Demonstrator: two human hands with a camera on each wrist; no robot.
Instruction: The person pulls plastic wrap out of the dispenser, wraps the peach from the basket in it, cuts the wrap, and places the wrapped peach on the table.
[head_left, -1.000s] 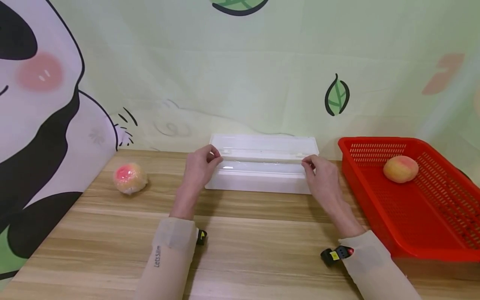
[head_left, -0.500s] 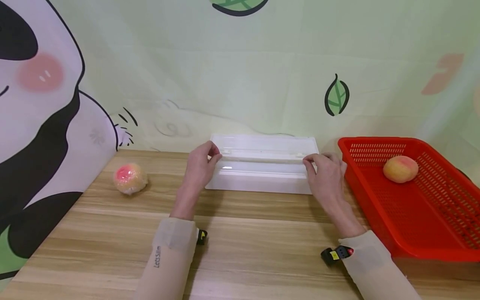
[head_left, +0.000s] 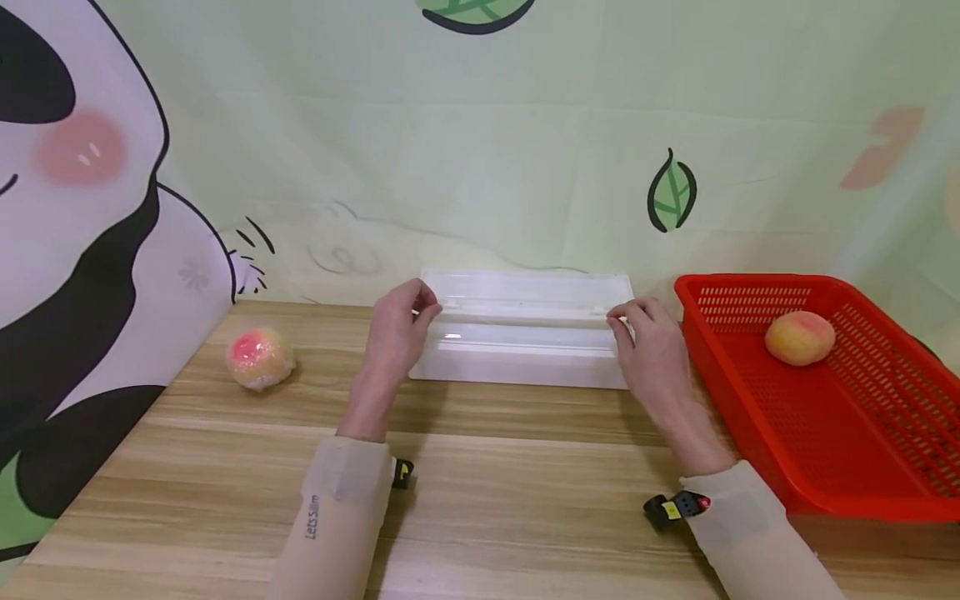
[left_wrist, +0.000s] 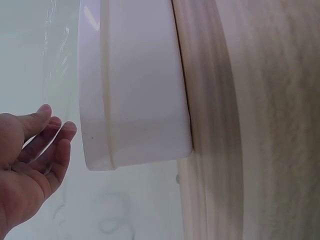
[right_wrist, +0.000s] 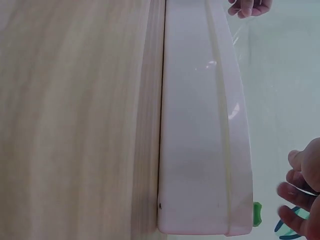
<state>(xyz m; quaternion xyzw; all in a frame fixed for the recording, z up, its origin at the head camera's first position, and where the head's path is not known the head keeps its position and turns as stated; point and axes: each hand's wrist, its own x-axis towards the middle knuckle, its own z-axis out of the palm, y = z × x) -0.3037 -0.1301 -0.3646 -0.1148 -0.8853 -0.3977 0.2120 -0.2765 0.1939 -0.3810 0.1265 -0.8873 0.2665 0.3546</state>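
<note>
A long white cling film dispenser (head_left: 517, 369) lies at the back of the table, against the printed cloth. At its left end my left hand (head_left: 397, 329) pinches clear cling film (left_wrist: 62, 65) between thumb and fingers; in the left wrist view the film stretches up from the fingertips. My right hand (head_left: 652, 354) is at the dispenser's right end. Its thumb and forefinger come together in the head view, apparently on the film's other corner, though the film is hard to see there. To the left sits a peach (head_left: 259, 358) wrapped in film.
On the right stands a red plastic basket (head_left: 787, 467), with an unwrapped peach (head_left: 800, 338) inside near its back. The basket's left wall is close to my right hand and forearm. Behind the table hangs a pale green printed cloth (head_left: 480, 167).
Both hands have risen slightly at the dispenser's ends, and the right hand has shifted a little to the right. The right hand's other fingers spread out, then drew in again. Peaches and basket stay put.
</note>
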